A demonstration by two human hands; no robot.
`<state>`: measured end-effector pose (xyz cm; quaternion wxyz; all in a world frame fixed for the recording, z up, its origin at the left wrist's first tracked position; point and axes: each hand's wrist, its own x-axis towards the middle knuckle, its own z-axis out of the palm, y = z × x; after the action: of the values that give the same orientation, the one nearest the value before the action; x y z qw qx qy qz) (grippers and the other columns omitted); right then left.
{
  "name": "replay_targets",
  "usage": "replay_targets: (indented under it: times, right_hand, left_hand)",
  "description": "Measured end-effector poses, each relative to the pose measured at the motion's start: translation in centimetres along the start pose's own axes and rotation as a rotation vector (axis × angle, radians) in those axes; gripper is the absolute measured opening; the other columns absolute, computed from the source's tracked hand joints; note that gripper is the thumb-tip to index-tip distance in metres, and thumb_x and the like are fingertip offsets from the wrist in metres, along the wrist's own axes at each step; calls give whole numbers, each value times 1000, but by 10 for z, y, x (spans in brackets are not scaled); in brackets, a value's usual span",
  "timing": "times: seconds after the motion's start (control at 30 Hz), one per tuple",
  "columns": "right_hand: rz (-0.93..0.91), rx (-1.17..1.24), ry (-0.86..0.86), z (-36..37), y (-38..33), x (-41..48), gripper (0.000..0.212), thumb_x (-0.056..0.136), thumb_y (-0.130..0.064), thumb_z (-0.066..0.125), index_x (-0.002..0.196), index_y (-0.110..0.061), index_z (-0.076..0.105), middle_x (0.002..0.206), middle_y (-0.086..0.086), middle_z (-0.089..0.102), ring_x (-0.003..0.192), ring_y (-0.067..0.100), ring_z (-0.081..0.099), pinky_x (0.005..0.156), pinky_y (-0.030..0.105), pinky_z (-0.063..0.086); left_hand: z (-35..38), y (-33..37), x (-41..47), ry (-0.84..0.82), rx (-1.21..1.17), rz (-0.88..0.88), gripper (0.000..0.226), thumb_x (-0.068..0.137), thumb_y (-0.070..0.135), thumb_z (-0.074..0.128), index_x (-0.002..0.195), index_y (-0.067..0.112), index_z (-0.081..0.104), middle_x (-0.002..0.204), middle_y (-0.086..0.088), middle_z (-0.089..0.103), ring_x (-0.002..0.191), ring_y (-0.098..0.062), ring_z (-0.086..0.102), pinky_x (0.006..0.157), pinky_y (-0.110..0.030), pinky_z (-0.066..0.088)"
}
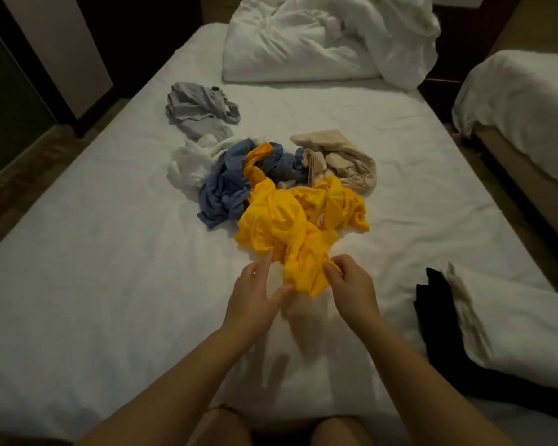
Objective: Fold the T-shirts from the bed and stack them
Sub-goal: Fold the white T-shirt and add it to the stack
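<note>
Only the right grip (351, 280) pinches the yellow T-shirt (297, 220), crumpled midway down the bed (94, 268); the left grip (255, 291) touches it, fingers straight. Its far sleeve winds through the blue shirt (223, 191), so tugging may drag both

Both bare forearms extended forward, left hand (254, 292) fingers straight, right hand (351, 284) fingers pinching yellow T-shirt (284, 226)

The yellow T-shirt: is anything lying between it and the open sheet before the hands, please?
Nothing visible lies on that sheet. The right hand pinches the yellow T-shirt, but its far end lies on the blue T-shirt and might drag it.
</note>
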<state>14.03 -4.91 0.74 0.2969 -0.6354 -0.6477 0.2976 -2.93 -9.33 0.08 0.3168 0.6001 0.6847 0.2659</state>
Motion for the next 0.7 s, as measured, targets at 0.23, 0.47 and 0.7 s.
replay_targets:
  times: [0.23, 0.47, 0.7]
  right_hand:
    - [-133, 561, 124, -46, -85, -77, 9, 83, -26, 62, 74, -24, 61, 65, -9, 62, 64, 3, 53, 60, 20, 43]
    - [-46, 845, 142, -69, -100, -149, 18, 73, -29, 61, 68, -12, 62, 60, 3, 54, 60, 14, 49, 55, 26, 42]
    - [-167, 614, -109, -73, -112, -199, 24, 84, -33, 60, 65, -25, 71, 62, -7, 64, 63, 4, 56, 63, 25, 43]
  left_hand:
    - [-33, 64, -48, 83, -314, 166, 54, 87, 30, 62, 135, 33, 38, 125, 12, 47, 111, -10, 49, 82, -23, 42]
    - [-61, 91, -109, 157, -548, 180, 31, 84, 11, 56, 90, 42, 60, 94, 14, 64, 94, -13, 60, 76, -21, 50]
    - [-70, 99, -167, -65, -1060, 58, 32, 70, 35, 58, 98, 23, 69, 99, -7, 68, 94, -23, 63, 80, -39, 51]
